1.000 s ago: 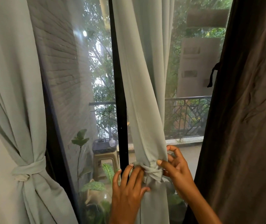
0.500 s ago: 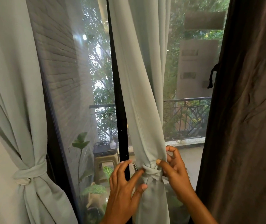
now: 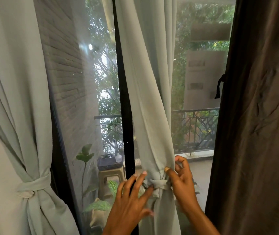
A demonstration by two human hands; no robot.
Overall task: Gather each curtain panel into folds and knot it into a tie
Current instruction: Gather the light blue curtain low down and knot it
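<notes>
Low in the centre of the frame, the middle curtain (image 3: 149, 99) is bunched into a knot (image 3: 158, 184). The right hand (image 3: 183, 182) pinches the folds just above the knot's right side. The left hand (image 3: 132, 202), its grip open and fingers spread, touches the knot's left side.

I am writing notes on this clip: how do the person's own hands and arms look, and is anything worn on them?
Both are bare. The left hand and the right hand wear no gloves, and the nails are short and look unpainted. The right forearm shows no sleeve, watch or bracelet; of the left arm only the wrist is in view, also uncovered.
</notes>
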